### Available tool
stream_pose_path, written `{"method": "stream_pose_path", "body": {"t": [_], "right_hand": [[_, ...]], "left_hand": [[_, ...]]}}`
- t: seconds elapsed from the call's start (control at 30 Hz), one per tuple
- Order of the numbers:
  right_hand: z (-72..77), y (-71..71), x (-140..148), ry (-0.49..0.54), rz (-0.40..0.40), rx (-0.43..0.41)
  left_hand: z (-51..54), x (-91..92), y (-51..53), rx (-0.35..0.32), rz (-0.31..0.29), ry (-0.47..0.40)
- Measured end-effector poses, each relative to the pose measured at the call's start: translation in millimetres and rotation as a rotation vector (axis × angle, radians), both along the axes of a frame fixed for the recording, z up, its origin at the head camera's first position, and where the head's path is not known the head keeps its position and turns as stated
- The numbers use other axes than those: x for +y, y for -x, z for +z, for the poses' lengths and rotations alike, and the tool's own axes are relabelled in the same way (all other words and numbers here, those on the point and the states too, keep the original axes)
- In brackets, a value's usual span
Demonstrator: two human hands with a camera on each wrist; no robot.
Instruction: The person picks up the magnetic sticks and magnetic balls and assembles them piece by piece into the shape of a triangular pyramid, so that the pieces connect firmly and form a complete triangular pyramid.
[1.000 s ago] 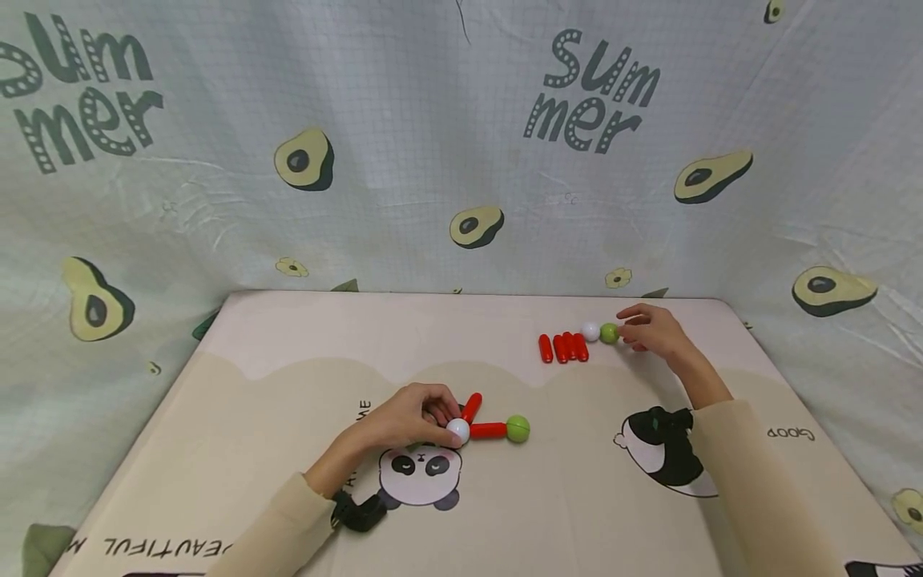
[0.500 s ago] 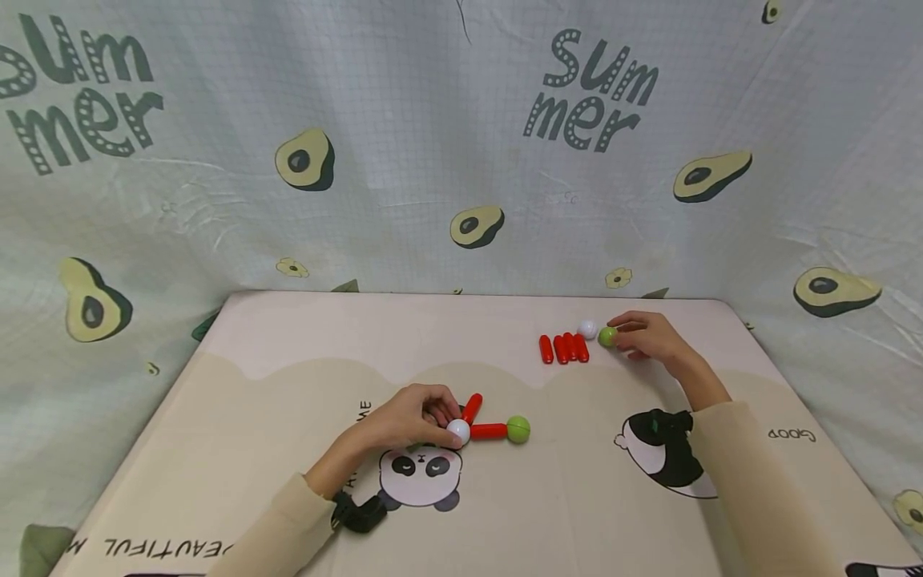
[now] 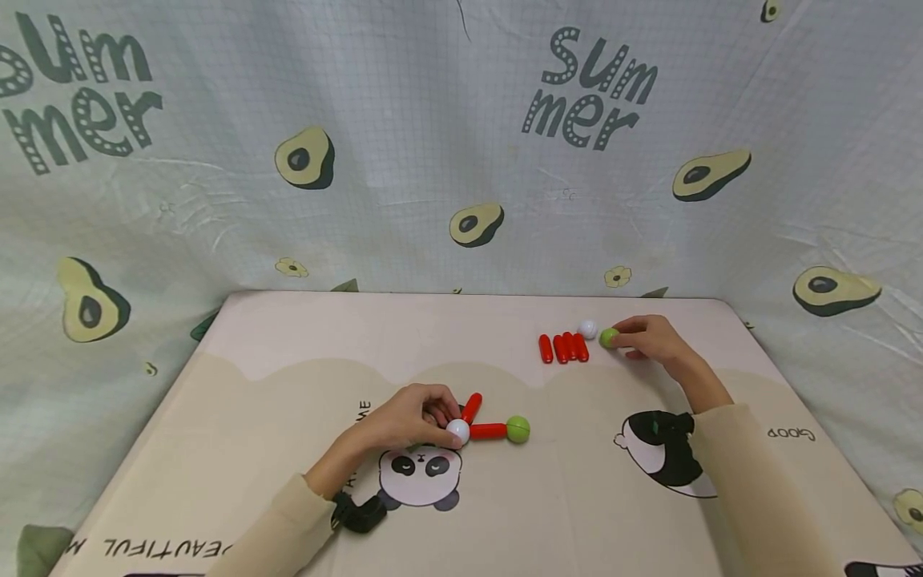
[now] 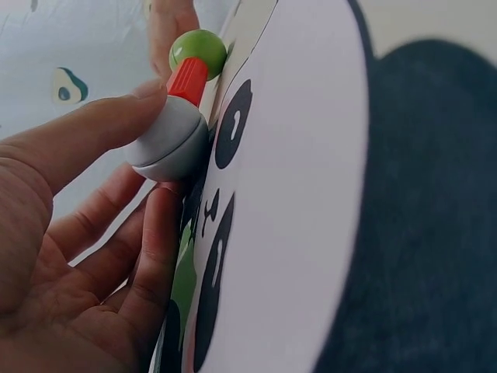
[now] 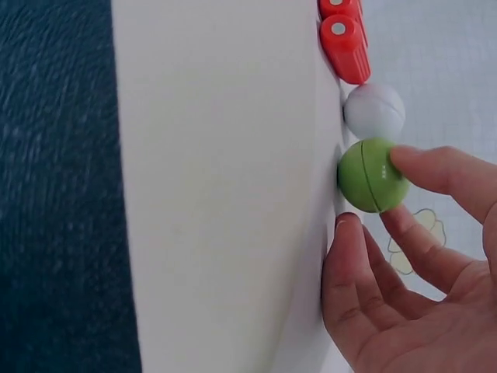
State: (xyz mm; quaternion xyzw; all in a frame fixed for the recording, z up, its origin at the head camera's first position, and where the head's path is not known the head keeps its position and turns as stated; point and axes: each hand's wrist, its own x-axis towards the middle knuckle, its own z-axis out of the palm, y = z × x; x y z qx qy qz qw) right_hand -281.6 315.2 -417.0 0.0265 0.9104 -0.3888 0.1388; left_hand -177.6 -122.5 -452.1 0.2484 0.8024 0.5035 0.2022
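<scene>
My left hand [image 3: 418,415] grips a white ball [image 3: 457,431] between thumb and fingers. From that ball a red rod [image 3: 488,431] runs right to a green ball [image 3: 517,429], and a second red rod [image 3: 472,407] points up and away. In the left wrist view the thumb presses on the white ball [image 4: 172,140]. At the back right, my right hand [image 3: 651,340] pinches another green ball [image 3: 609,337]. The right wrist view shows thumb and a finger on this green ball [image 5: 373,176], close to a loose white ball [image 5: 374,110].
Several loose red rods [image 3: 561,349] lie side by side left of the loose white ball [image 3: 587,329], near the back of the table [image 3: 360,328]. A printed curtain [image 3: 404,120] hangs behind the table's back edge. A black wrist strap [image 3: 359,513] is by my left sleeve.
My right hand has closed its fingers on the green ball, which now stands slightly apart from the loose white ball. My left hand has stayed on its white ball.
</scene>
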Motion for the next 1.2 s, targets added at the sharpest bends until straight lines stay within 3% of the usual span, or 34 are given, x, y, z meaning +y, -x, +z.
{"method": "stream_pose_path", "body": {"t": [0.23,0.4,0.57,0.83,1.2], "right_hand": [[-0.9,-2.5,6.1,0.067,-0.043,-0.013],[-3.1,-7.6,12.6,0.160,-0.042,-0.015],[-0.5,-13.1,7.7,0.173,-0.023,0.005],[9.9,-18.0,-27.4,0.204,0.075,0.040],[13.2,-24.0,-88.1,0.253,0.238,0.044]], "left_hand": [[1.6,1.3,-1.7,0.015,-0.014,-0.001],[3.2,1.9,-2.2,0.011,-0.016,-0.005],[4.2,2.4,-2.7,0.007,-0.008,0.011],[4.5,2.1,-2.2,0.022,-0.005,0.019],[4.3,3.7,-1.8,0.015,-0.010,0.016]]}}
